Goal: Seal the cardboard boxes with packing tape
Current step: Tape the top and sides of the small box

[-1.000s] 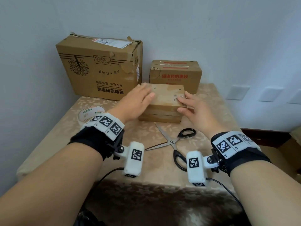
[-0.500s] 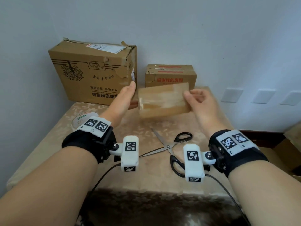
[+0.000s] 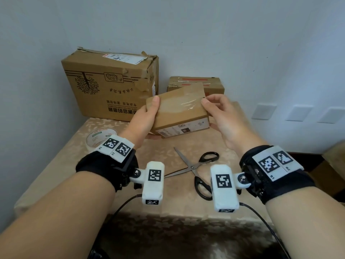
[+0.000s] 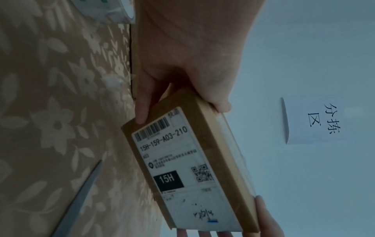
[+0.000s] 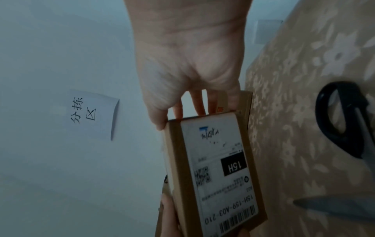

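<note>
The small box (image 3: 179, 111) was held above the table (image 3: 56, 174), left hand (image 3: 143, 118) at its nine o'clock, right hand (image 3: 224, 116) at three. Scissors (image 3: 194, 167) lay at six, the tape roll (image 3: 99, 137) at eight, the large box (image 3: 110, 85) at ten and a low box (image 3: 212, 85) at twelve.

White shipping label (image 4: 178, 168) on the small brown cardboard box (image 3: 179, 111) reads "15H-159-A03-210", with "15H" white on a black block. White paper sign (image 4: 316, 120) on the wall shows "分拣区". The right white wristband tag (image 3: 276, 162) carries "R1".

Three cardboard boxes (image 3: 179, 111), one tape roll (image 3: 99, 136), one scissors (image 3: 196, 169)
</note>
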Demonstrator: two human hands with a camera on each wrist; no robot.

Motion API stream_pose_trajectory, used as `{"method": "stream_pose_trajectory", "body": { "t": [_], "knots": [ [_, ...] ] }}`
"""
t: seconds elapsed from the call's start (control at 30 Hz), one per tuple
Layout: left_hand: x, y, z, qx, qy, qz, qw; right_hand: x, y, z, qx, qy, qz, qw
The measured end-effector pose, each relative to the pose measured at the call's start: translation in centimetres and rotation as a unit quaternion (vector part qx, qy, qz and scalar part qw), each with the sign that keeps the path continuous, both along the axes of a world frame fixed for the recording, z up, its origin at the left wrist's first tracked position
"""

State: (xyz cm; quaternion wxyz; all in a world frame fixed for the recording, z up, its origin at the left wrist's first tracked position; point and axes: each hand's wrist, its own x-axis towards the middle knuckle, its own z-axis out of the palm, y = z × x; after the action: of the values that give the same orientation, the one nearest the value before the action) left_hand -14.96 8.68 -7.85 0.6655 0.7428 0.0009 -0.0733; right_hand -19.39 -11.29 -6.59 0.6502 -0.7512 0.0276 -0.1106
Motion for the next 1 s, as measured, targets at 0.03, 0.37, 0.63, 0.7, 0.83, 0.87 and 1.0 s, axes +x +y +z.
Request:
{"method": "stream_pose_trajectory", "body": {
  "t": [0.03, 0.37, 0.63, 0.7, 0.83, 0.87, 1.0],
  "knots": [
    [-0.1, -0.1, 0.1, 0.011, 0.005, -0.003, 1.0, 0.1, 0.1, 0.0, -0.005, 0.004, -0.019, 1.0],
    [-0.2, -0.1, 0.8, 0.058, -0.045, -0.02, 0.997, -0.1, -0.3, -0.4, 0.024, 0.061, -0.037, 0.997],
    [-0.7, 0.2, 0.6, 0.031, -0.11, -0.099, 0.989, 0.6, -0.7, -1.6, 0.109, 0.082, -0.113, 0.984],
    [-0.6, 0.1, 0.2, 0.009, -0.113, -0.106, 0.988, 0.8, -1.0, -1.8, 0.128, 0.089, -0.122, 0.98],
    [-0.3, 0.0, 0.4, 0.047, -0.177, -0.067, 0.981, 1.1, -1.3, -2.2, 0.166, 0.096, -0.139, 0.972],
    [-0.3, 0.0, 0.5, 0.045, -0.186, -0.065, 0.979, 1.3, -1.4, -2.3, 0.171, 0.098, -0.143, 0.97],
    [-0.6, -0.3, 0.7, 0.055, -0.213, -0.085, 0.972, 1.6, -1.1, -2.5, 0.174, 0.11, -0.174, 0.963]
  ]
}}
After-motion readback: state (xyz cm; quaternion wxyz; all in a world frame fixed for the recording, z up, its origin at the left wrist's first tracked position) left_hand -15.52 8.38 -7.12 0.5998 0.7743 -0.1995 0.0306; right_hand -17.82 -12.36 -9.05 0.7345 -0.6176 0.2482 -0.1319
